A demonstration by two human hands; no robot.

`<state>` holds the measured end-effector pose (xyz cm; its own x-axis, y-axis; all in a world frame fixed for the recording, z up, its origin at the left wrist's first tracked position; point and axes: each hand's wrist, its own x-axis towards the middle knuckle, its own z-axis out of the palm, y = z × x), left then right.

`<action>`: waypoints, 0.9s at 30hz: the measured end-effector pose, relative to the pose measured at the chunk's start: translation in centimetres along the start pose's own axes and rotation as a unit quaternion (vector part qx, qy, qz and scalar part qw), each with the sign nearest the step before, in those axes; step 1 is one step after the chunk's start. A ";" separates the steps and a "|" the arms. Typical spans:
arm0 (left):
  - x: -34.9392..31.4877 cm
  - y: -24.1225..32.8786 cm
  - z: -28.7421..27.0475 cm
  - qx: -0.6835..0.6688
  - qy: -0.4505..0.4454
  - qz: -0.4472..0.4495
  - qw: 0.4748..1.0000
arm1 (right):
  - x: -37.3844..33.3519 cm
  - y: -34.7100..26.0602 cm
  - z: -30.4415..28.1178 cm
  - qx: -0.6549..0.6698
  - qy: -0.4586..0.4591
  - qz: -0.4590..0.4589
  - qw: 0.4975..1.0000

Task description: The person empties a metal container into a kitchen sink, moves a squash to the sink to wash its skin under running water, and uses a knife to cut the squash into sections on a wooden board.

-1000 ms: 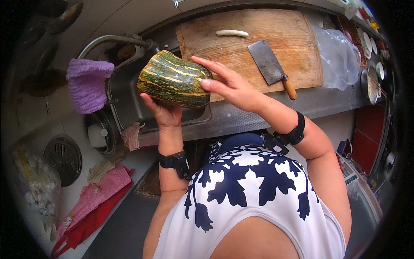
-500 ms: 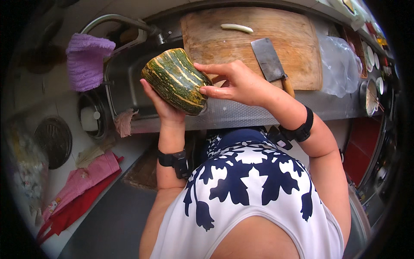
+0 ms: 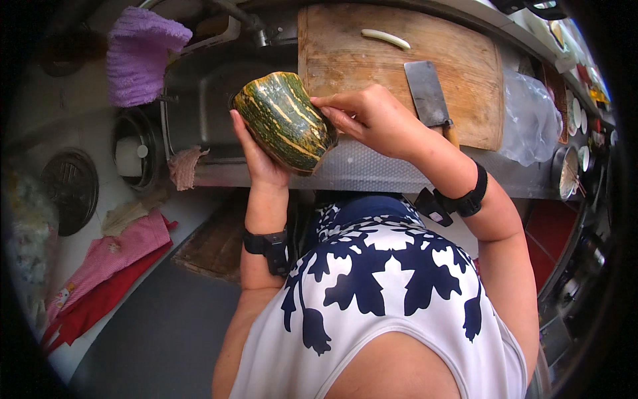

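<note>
A green pumpkin (image 3: pixel 282 120) with yellow stripes rests in my left hand (image 3: pixel 266 156), above the sink's front edge. The palm and fingers cup it from the left and below. My right hand (image 3: pixel 369 120) touches the pumpkin's right side with its fingers drawn together in a pinch. Whatever lies between those fingertips, if anything, is too small to make out. A cleaver (image 3: pixel 426 93) with a wooden handle lies on the wooden cutting board (image 3: pixel 345 66), close to my right forearm.
Behind the pumpkin is a steel sink (image 3: pixel 199 100) with a faucet (image 3: pixel 259 33). A purple towel (image 3: pixel 139 60) hangs at the left. On the board lies a pale, slender curved piece (image 3: pixel 385 38). Right of it sits a clear plastic bag (image 3: pixel 528 120); farther right is a metal bowl (image 3: pixel 565 169).
My right fingers have gone from spread across the pumpkin to pinched together at its right side. The view has shifted a little, and the pumpkin appears slightly farther right.
</note>
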<state>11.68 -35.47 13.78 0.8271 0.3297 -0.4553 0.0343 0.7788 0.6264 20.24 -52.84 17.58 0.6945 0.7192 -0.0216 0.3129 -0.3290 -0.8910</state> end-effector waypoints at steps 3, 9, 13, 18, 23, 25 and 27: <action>0.2 0.1 -0.5 -0.009 -0.005 -0.025 1.000 | -0.2 0.6 0.5 0.048 0.006 0.037 0.998; 1.3 -0.6 -0.3 -0.037 -0.026 -0.081 0.996 | -1.4 2.0 1.1 0.182 -0.046 0.052 0.981; 3.3 -2.8 -0.2 0.014 0.021 -0.089 0.996 | -2.2 5.3 3.2 0.128 -0.020 0.036 0.991; 5.8 -6.0 -0.5 0.069 0.039 -0.081 0.993 | -2.9 10.2 4.3 0.124 0.031 0.061 0.990; 6.9 -8.2 -0.6 0.178 0.048 -0.007 0.983 | -4.1 13.6 5.2 0.127 0.079 0.053 0.987; 7.5 -8.6 -0.8 0.226 0.038 0.046 0.972 | -4.1 13.9 5.3 0.128 0.100 0.050 0.985; 7.7 -9.0 -0.6 0.248 0.025 0.075 0.966 | -4.1 13.7 4.9 0.134 0.095 0.050 0.985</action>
<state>17.40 -39.59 4.25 0.8153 0.4551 -0.3580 0.1902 0.3735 0.9079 18.46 -57.28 3.22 0.8295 0.5561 -0.0527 0.0729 -0.2013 -0.9768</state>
